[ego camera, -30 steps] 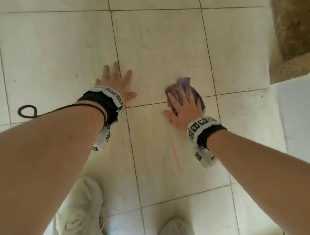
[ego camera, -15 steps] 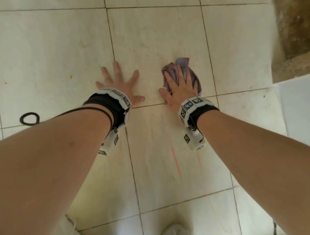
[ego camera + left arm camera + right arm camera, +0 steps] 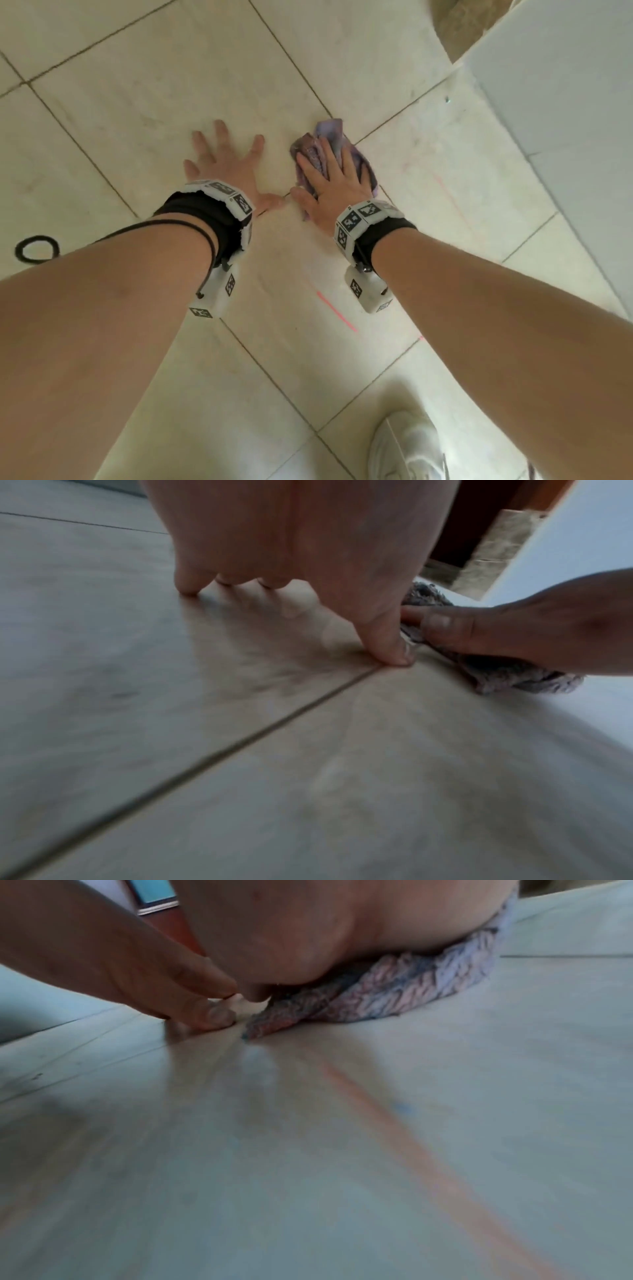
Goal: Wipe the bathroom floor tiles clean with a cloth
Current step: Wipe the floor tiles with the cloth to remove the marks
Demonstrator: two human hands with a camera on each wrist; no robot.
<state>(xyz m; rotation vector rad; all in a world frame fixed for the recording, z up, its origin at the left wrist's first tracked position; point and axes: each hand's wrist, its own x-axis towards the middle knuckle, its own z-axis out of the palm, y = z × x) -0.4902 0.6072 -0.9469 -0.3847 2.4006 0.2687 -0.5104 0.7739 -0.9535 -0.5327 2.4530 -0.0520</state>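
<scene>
A crumpled purple cloth (image 3: 327, 144) lies on the pale floor tiles (image 3: 178, 85). My right hand (image 3: 330, 178) presses flat on it with straight fingers, and the cloth (image 3: 404, 988) bulges out from under the palm. My left hand (image 3: 226, 164) rests flat on the tile just left of it, fingers spread. The two thumbs nearly meet at a grout line (image 3: 274, 723). A pink streak (image 3: 337, 311) marks the tile between my wrists; it shows as an orange smear (image 3: 394, 1118) in the right wrist view.
A white panel (image 3: 561, 85) rises at the right, with a brown threshold (image 3: 455, 24) beyond it. A black cable loop (image 3: 36, 248) lies on the floor at the left. A white shoe (image 3: 407, 448) stands at the bottom right.
My right hand has slid the cloth away from me across the grout line. It now sits close beside my left hand. The view has turned, so the white panel looks larger.
</scene>
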